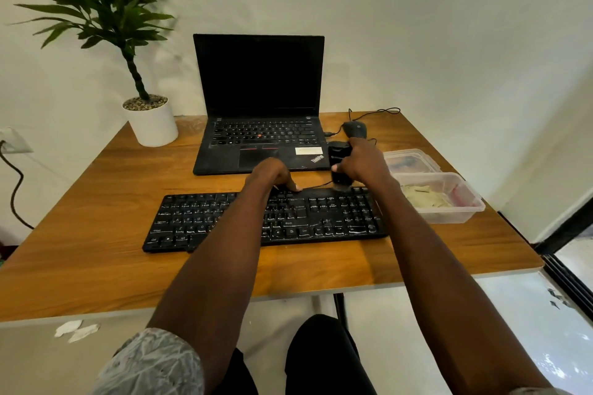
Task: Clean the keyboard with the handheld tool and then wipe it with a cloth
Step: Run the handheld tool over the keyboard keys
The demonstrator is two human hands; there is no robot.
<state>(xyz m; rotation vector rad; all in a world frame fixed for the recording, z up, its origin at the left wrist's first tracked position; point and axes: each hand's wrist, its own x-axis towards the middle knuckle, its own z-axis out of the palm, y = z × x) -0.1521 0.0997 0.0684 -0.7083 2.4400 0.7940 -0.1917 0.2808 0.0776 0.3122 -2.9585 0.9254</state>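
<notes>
Right hand point(364, 161) is wrapped tight around the handheld tool point(340, 167), a small black gadget. Fingers are curled round its body, thumb side facing the cam, so it's a full closed grip w/ no gap showing. The tool stands roughly upright and its lower end sits right at the far edge of the keyboard point(266, 218), over the numpad corner. Can't tell if the tip actually touches the keys, too dark there.

Left hand point(272, 175) is just left of that grip, at the same far edge of the kb. Fingers are bent down w/ the tips planted on the top row of keys, pressing rather than holding anything. A thin black cable runs on the desk between the two hands.

Just right of the tool hand there's a clear plastic tub point(449, 202) w/ a pale cloth point(423, 196) lying inside, untouched, plus a second lidded tub point(412, 159) behind it. Just beyond the tool hand sits a black mouse point(354, 129). Past the left hand is an open laptop point(260, 106), screen off. Further left of both hands, a potted plant point(150, 119) on the desk point(80, 234) corner.
</notes>
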